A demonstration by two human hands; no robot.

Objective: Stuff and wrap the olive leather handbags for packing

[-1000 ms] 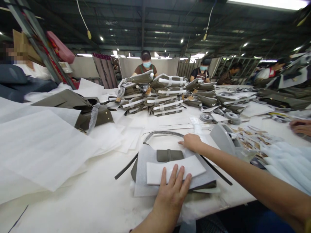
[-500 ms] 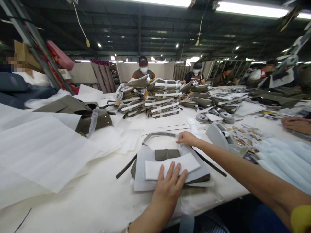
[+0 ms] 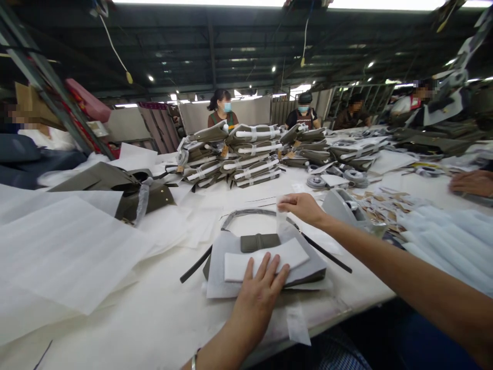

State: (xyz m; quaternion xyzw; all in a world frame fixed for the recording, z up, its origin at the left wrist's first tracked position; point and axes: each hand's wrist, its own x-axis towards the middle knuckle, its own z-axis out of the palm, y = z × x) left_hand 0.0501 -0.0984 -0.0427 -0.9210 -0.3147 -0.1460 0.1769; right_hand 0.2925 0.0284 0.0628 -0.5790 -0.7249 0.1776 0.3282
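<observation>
An olive-grey handbag [image 3: 308, 276] lies flat on the table, with a thin white wrapping sheet [image 3: 217, 275] over it. On that sheet rests a folded white foam strip [image 3: 236, 267]. My left hand [image 3: 258, 293] lies on the foam strip, fingers spread. My right hand [image 3: 302, 206] pinches the top of a translucent strip of tape [image 3: 281, 218], which hangs by the bag's plastic-wrapped handle [image 3: 234, 217]. Between handle and foam shows the bag's flap tab [image 3: 260, 241]. Dark straps [image 3: 196, 264] stick out at both sides.
White sheets [image 3: 77, 246] and another olive bag [image 3: 154, 198] are at left. Stacked wrapped bags [image 3: 250, 154] stand at the back. A grey tape dispenser [image 3: 341, 208], brown tags [image 3: 389, 205] and pale foam pieces [image 3: 447, 252] lie right. A co-worker's hand [image 3: 472, 183] is at far right.
My right hand has risen slightly from the handle, drawing the translucent tape strip upward. My left hand stays pressed on the foam strip. The view has shifted a little.
</observation>
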